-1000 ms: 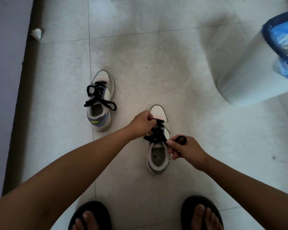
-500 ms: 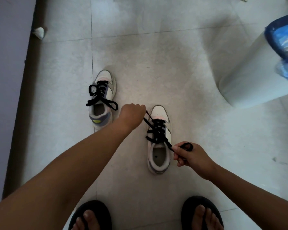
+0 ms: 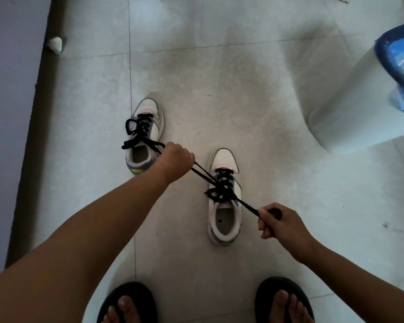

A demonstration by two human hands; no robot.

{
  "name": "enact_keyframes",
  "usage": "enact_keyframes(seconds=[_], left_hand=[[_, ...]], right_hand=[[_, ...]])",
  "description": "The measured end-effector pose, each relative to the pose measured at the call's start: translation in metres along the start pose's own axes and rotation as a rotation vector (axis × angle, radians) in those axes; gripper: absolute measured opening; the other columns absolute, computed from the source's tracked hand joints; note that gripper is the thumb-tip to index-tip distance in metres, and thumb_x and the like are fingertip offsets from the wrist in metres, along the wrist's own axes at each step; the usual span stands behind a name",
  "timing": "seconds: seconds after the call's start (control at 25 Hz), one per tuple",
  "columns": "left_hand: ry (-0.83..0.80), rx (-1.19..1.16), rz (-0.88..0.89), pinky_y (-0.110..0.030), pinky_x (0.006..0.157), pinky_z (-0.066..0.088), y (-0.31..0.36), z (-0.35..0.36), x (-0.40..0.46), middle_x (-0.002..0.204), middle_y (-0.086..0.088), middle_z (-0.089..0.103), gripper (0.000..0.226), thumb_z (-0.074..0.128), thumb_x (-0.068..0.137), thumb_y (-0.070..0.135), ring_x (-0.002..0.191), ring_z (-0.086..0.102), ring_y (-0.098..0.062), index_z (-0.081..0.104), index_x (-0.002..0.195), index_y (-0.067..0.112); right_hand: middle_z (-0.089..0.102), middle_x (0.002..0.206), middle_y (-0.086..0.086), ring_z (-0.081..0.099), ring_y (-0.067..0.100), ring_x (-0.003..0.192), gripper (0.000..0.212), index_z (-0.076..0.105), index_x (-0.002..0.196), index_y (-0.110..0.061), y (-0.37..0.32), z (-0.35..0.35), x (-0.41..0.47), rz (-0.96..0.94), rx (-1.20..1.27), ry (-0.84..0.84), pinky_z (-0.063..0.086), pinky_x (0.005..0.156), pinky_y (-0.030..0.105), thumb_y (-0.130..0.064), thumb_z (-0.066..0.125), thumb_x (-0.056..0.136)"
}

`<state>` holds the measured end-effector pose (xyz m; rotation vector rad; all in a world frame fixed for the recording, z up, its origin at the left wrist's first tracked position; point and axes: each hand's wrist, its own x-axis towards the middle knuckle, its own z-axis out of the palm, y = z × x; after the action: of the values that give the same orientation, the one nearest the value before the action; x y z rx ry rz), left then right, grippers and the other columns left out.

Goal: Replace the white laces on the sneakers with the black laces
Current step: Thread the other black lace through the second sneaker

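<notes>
Two white sneakers stand on the tiled floor, toes pointing away from me. The left sneaker [image 3: 147, 136] carries a black lace tied in a bow [image 3: 138, 134]. The right sneaker [image 3: 224, 199] has a black lace [image 3: 221, 190] knotted over its tongue. My left hand [image 3: 176, 160] is closed on one end of that lace, up and to the left of the shoe. Low and to the right of the shoe, my right hand [image 3: 275, 221] pinches the other end. Both strands run taut from the knot. No white laces are in view.
A white bin with a blue bag [image 3: 369, 94] stands at the right. A wall with a dark skirting [image 3: 36, 127] runs along the left, a small white scrap [image 3: 55, 44] beside it. My feet in black sandals [image 3: 128, 306] are at the bottom edge.
My hands have moved apart, the left up and left, the right down and right. The lace ends have drawn out straight and the knot on the right sneaker has tightened.
</notes>
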<state>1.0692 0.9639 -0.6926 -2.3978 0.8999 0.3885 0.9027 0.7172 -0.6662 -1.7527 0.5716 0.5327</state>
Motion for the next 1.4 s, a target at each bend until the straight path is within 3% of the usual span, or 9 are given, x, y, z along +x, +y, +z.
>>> enact_keyframes(seconds=[0.24,0.36,0.48,0.64,0.8,0.96,1.16,1.32,1.4], left_hand=[[-0.188,-0.215,-0.023,-0.031,0.072,0.040,0.000,0.005,-0.011,0.111,-0.005,0.062,0.027,0.033,0.102,0.027,0.098,0.062,-0.026,0.049,0.119,0.012],[0.210,-0.722,-0.158,-0.036,0.069,0.044,-0.007,0.002,-0.034,0.102,-0.009,0.063,0.049,0.035,0.096,0.051,0.091,0.061,-0.029,0.056,0.115,0.011],[0.602,-0.546,-0.375,-0.039,0.066,0.044,-0.025,0.029,-0.082,0.087,-0.015,0.062,0.043,0.045,0.090,0.040,0.079,0.061,-0.033,0.063,0.099,0.002],[0.238,-0.751,-0.424,-0.043,0.081,0.044,-0.037,0.063,-0.112,0.112,-0.024,0.058,0.044,0.074,0.079,0.026,0.101,0.057,-0.038,0.063,0.108,-0.004],[0.226,-1.053,-0.369,-0.031,0.085,0.042,-0.017,0.056,-0.111,0.120,-0.026,0.047,0.028,0.070,0.080,0.006,0.104,0.052,-0.035,0.064,0.105,-0.005],[0.302,-0.933,-0.126,-0.039,0.086,0.048,0.031,0.043,-0.131,0.116,-0.023,0.054,0.027,0.066,0.083,0.022,0.106,0.051,-0.040,0.067,0.103,0.003],[0.103,-0.931,-0.049,-0.030,0.089,0.039,0.037,0.024,-0.136,0.123,0.000,0.048,0.039,0.043,0.094,0.050,0.115,0.037,-0.026,0.062,0.120,0.028],[0.303,-1.072,-0.238,-0.026,0.067,0.037,-0.003,0.020,-0.118,0.098,0.004,0.057,0.033,0.040,0.095,0.046,0.091,0.056,-0.018,0.064,0.102,0.024],[0.385,-1.139,-0.385,-0.030,0.076,0.042,-0.025,0.026,-0.086,0.106,-0.004,0.058,0.029,0.041,0.098,0.030,0.099,0.057,-0.022,0.061,0.112,0.015]], right_hand=[[0.067,0.071,0.006,0.060,0.014,0.058,0.015,0.061,0.097,-0.004,0.003,-0.002,0.002,0.065,0.006,0.037,0.059,0.065,0.037,-0.018,0.054,0.094],[0.056,0.100,-0.003,0.058,0.008,0.083,0.039,0.045,0.124,-0.019,0.003,-0.002,-0.006,-0.012,-0.153,0.212,0.050,0.068,0.026,-0.029,0.060,0.090],[0.045,0.111,-0.007,0.052,0.009,0.094,0.060,0.030,0.138,-0.024,0.004,0.022,-0.018,-0.257,-0.656,0.173,0.039,0.071,0.023,-0.038,0.059,0.088],[0.062,0.104,0.005,0.062,0.025,0.089,0.050,0.021,0.140,-0.016,-0.013,0.061,0.012,-0.166,-1.007,-0.047,0.039,0.063,0.027,-0.032,0.041,0.097],[0.064,0.095,0.012,0.062,0.033,0.081,0.033,0.031,0.127,-0.011,-0.048,0.063,0.050,-0.230,-1.140,0.047,0.036,0.059,0.031,-0.016,0.038,0.096],[0.064,0.096,0.015,0.061,0.035,0.082,0.034,0.034,0.128,-0.012,-0.074,0.076,0.070,-0.321,-1.202,-0.043,0.033,0.058,0.032,-0.017,0.039,0.095],[0.063,0.095,0.017,0.059,0.036,0.081,0.029,0.033,0.123,-0.010,-0.068,0.081,0.056,-0.301,-1.145,-0.144,0.034,0.058,0.032,-0.020,0.038,0.096],[0.063,0.106,0.015,0.060,0.033,0.094,0.034,0.041,0.123,-0.016,-0.081,0.076,0.061,-0.279,-1.172,-0.142,0.036,0.064,0.031,-0.029,0.043,0.092],[0.060,0.112,0.012,0.058,0.031,0.102,0.036,0.051,0.125,-0.019,-0.097,0.074,0.080,-0.354,-1.103,-0.040,0.040,0.070,0.031,-0.026,0.044,0.091]])
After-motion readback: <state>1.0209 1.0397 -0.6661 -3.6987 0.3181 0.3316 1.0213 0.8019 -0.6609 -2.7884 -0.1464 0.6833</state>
